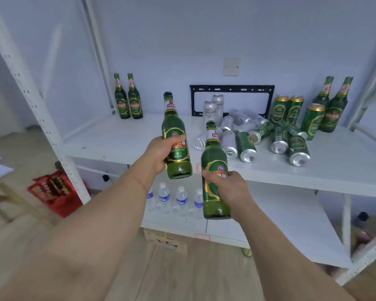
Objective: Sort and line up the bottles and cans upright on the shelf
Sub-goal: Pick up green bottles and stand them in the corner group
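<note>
While both arms reach toward the white shelf [122, 137], each hand holds one green beer bottle in the air in front of its front edge. At the far left, at about ten o'clock from the hands, two green bottles [128, 98] stand upright side by side near the back corner, caps up. The left hand [161, 153] has its fingers curled round the label of the left bottle [175, 135]; that bottle's long axis runs nearly vertical, neck toward twelve o'clock and leaning slightly to eleven, base toward five. The right hand [228, 187], lower and nearer the camera, grips the belly of the right bottle [214, 170] with fingers wrapped across its label; this one also stands close to upright, cap at twelve o'clock, base at six. The two held bottles are near each other but not touching.

At about one o'clock from the right hand, two silver cans [213, 107] stand upright, and in front of them a heap of fallen cans [258, 137], silver and green, lies on its sides, bottoms mostly pointing toward the camera. Behind that heap, three green cans [291, 109] stand upright, and at two o'clock two more bottles [334, 103] stand upright near the right post. On the lower shelf, below the hands at six o'clock, a row of small water bottles [172, 198] stands upright.
</note>
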